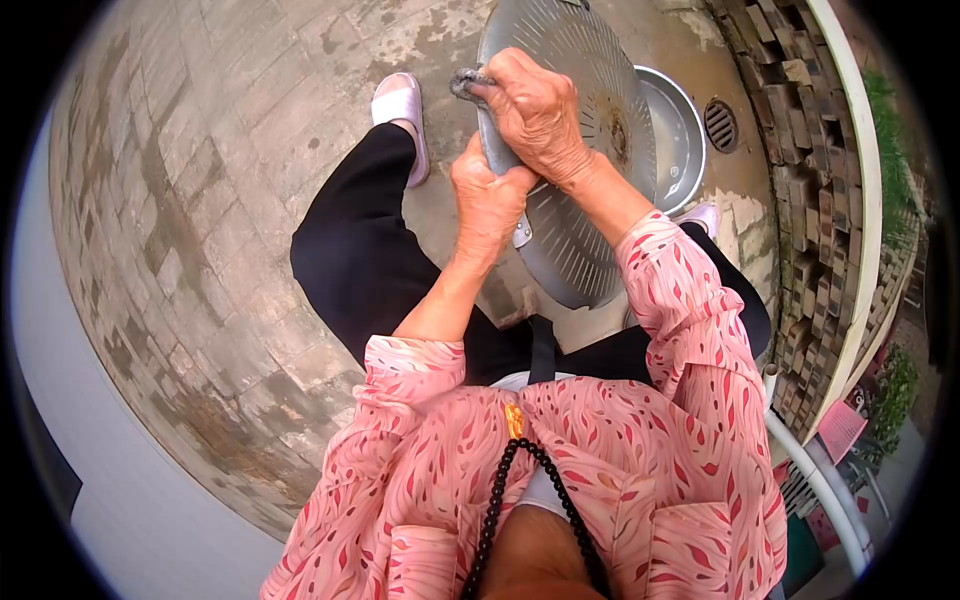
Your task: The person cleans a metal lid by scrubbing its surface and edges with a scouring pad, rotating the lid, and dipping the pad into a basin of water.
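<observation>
A round grey metal steamer plate (570,235) with rows of slots is tilted up between my knees, with a brownish stain near its middle. My left hand (487,200) is closed around its near-left rim, just above a riveted metal tab (522,232). Higher on the same rim, my right hand (535,108) pinches a dark grey scouring pad (470,85) against the edge. The right wrist crosses over the plate's face. Part of a metal basin (690,150) shows behind the plate, with its left side hidden.
A round floor drain (721,125) lies right of the basin. Stacked bricks (800,180) line the right side, beside a pale rail (855,150). Paving (220,200), damp in patches, spreads to the left. A slippered foot (400,110) rests ahead on the left.
</observation>
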`<action>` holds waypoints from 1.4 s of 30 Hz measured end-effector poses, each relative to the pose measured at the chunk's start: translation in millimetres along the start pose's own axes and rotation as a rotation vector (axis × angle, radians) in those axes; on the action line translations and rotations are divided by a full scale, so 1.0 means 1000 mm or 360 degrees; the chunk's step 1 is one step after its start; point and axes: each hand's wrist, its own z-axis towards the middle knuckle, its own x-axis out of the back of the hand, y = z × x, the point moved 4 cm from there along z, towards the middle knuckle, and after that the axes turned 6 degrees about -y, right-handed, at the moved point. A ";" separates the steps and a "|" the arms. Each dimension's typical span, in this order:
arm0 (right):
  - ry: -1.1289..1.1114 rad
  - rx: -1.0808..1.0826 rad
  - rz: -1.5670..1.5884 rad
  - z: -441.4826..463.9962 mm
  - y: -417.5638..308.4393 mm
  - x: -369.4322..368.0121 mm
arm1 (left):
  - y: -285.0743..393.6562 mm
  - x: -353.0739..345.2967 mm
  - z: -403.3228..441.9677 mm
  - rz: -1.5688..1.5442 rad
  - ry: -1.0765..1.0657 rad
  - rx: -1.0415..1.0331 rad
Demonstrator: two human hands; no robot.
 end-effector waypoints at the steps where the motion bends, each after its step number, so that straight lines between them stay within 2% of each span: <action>1: -0.0106 0.0154 0.0032 0.009 -0.006 -0.007 | -0.003 0.004 0.000 0.0032 0.0004 -0.0029; 3: -0.0024 0.0162 -0.0119 0.036 0.013 -0.012 | -0.008 0.012 -0.001 0.0045 -0.0015 0.0058; 4: -0.0092 0.0052 -0.0186 0.039 0.026 -0.010 | -0.005 0.008 -0.002 0.0017 -0.0019 0.0102; 5: -0.0144 0.0125 -0.0108 0.036 0.019 -0.012 | -0.002 0.010 0.001 0.0002 -0.0026 0.0123; 8: -0.0397 0.0340 0.0142 -0.007 -0.017 -0.009 | -0.004 0.016 0.006 0.0198 0.0005 -0.0054; 9: -0.0430 0.0360 0.0071 -0.002 -0.015 -0.010 | -0.001 0.016 0.006 0.0287 0.0016 -0.0112; 10: -0.0459 0.0357 -0.0004 0.005 -0.012 -0.009 | -0.005 0.017 0.008 0.0211 -0.0035 0.0125; 11: -0.0476 0.0352 -0.0081 0.014 -0.006 -0.008 | -0.005 0.016 0.005 0.0151 -0.0040 0.0116; 12: -0.0337 0.0353 -0.0171 0.035 0.014 -0.010 | -0.003 0.014 0.004 0.0088 -0.0042 0.0094; 13: -0.0291 0.0222 -0.0354 0.051 0.027 -0.009 | -0.002 0.012 0.005 0.0025 -0.0036 0.0070; 15: -0.0279 0.0179 -0.0410 0.055 0.028 -0.016 | -0.005 0.016 0.008 0.0018 -0.0036 0.0031; 18: -0.0563 0.0371 -0.0020 0.015 -0.015 -0.014 | -0.008 0.024 0.007 0.0141 0.0005 0.0059; 21: -0.0553 0.0420 -0.0066 0.016 -0.005 -0.013 | -0.013 0.022 0.014 0.0261 -0.0053 0.0042; 22: -0.0451 0.0419 -0.0179 0.030 0.009 -0.016 | -0.014 0.018 0.014 0.0177 -0.0055 0.0045; 23: -0.0356 0.0355 -0.0356 0.045 0.021 -0.017 | -0.013 0.017 0.012 0.0102 -0.0052 0.0053; 25: -0.0538 0.0040 -0.0404 0.054 0.049 -0.028 | -0.009 0.018 0.014 -0.0058 -0.0095 0.0108; 28: -0.0277 0.0162 -0.0397 0.047 0.060 -0.036 | -0.003 0.021 0.008 -0.0214 -0.0193 0.0192; 32: -0.0144 -0.0057 -0.0475 0.042 0.052 -0.022 | 0.003 0.012 -0.005 -0.0439 -0.0481 0.0377; 34: -0.0107 -0.0079 -0.0505 0.041 0.050 -0.020 | 0.000 0.010 -0.003 -0.0535 -0.0386 0.0343; 39: -0.0558 0.0342 0.0158 -0.011 -0.018 -0.010 | -0.024 0.020 0.008 -0.0403 -0.0070 0.0237; 40: -0.0586 0.0382 0.0126 -0.007 -0.012 -0.009 | -0.025 0.020 0.009 -0.0375 -0.0056 0.0192; 42: -0.0503 0.0236 -0.0152 0.018 0.013 -0.013 | -0.011 0.015 0.006 -0.0444 -0.0036 0.0154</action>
